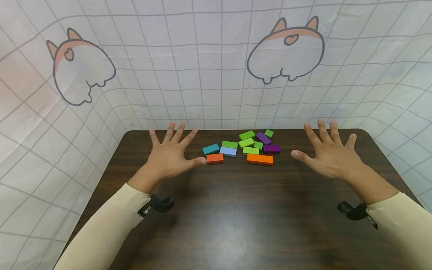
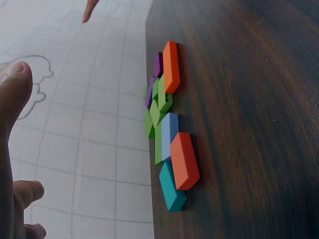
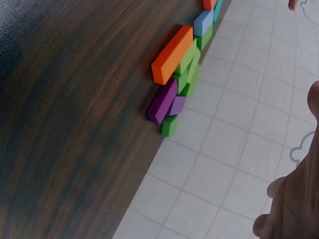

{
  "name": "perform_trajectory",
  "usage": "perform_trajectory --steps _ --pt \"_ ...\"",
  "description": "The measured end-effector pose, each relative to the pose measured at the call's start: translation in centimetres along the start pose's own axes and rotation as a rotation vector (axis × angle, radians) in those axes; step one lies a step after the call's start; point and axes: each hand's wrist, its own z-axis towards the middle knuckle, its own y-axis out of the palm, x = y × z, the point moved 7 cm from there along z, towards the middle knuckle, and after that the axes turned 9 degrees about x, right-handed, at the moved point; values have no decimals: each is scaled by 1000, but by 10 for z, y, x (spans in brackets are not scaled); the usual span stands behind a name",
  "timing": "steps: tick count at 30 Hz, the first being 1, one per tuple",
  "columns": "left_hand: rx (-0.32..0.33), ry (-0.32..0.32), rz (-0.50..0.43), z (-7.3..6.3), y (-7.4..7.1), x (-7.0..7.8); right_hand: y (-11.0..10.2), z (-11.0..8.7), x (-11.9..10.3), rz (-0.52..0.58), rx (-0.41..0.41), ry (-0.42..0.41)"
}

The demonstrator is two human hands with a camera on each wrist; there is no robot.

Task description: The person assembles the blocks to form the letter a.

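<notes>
Both hands are spread with straight fingers and hold nothing. My left hand [image 1: 168, 155] is left of the blocks, its thumb tip beside a red-orange block [image 1: 215, 158]; whether they touch I cannot tell. A teal block [image 1: 210, 149] and a light blue block [image 1: 228, 151] lie close by. My right hand [image 1: 332, 155] is right of the group, nearest a dark purple block [image 1: 271, 149]. An orange block [image 2: 171, 67], the longest, lies at the front. Several green blocks [image 1: 246, 142] and a second purple block [image 1: 263, 138] lie behind it.
The blocks lie near the far edge of a dark wooden table [image 1: 222, 217]. Behind and beside it hangs a white grid-patterned cloth [image 1: 222, 71] with corgi drawings. Black wrist devices [image 1: 162, 203] sit at the cream sleeves [image 1: 104, 225].
</notes>
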Motion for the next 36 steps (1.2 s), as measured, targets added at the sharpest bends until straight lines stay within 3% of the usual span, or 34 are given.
perform_trajectory --steps 12,30,36 --pt "32 23 -57 -2 18 12 9 0 -9 64 71 -68" --pt "103 117 -134 -6 54 34 58 10 -37 168 114 -158" --pt "102 144 -145 -5 64 45 73 15 -43 184 104 -154"
